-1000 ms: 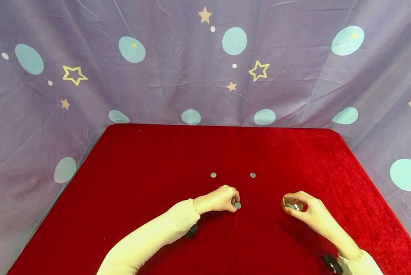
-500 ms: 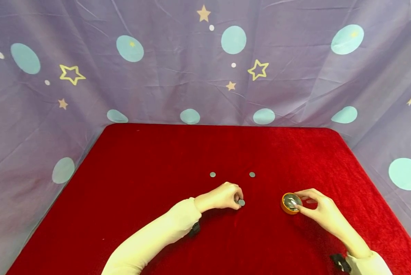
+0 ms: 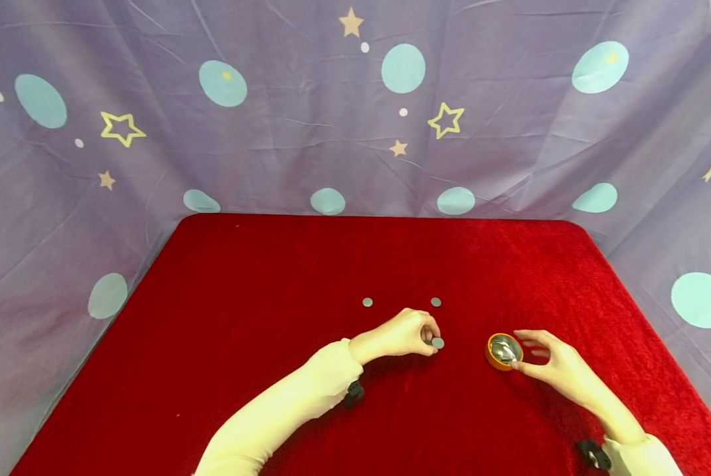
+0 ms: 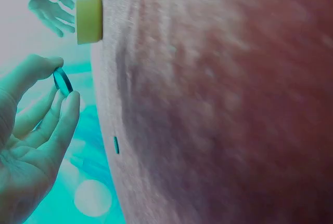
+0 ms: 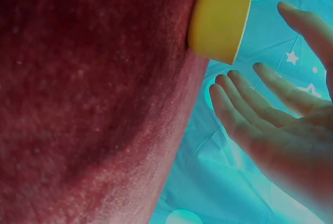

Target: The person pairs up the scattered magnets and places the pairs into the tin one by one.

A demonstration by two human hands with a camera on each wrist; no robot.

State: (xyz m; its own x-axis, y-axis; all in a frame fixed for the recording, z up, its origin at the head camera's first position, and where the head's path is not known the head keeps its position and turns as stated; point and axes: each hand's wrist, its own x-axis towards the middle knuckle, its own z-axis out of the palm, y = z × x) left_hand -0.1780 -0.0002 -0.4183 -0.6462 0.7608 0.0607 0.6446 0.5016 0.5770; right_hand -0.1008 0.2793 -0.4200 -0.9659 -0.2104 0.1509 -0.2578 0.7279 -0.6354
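Observation:
My left hand [image 3: 411, 334] pinches a small grey coin [image 3: 438, 343] between thumb and fingertips, held above the red cloth. In the left wrist view this coin [image 4: 63, 81] is tilted, seen partly edge-on. A small orange bowl [image 3: 499, 364] with a shiny silvery inside stands upright to the right of that hand. Beside the bowl is my right hand [image 3: 560, 370], its fingers spread loosely and holding nothing. The right wrist view has a gap between those fingertips and the bowl [image 5: 221, 21]. Two more coins lie flat farther back, a left coin [image 3: 367, 302] and a right coin [image 3: 435, 302].
A red velvety cloth [image 3: 284, 264] covers the table. Behind it and along both sides hangs a purple curtain [image 3: 272, 158] with stars and pale blue dots. Dark wrist-worn devices show below both sleeves.
My left hand has moved right toward the bowl, carrying the coin. My right hand held the bowl tilted; the bowl now stands upright and the hand has let go, moving slightly right.

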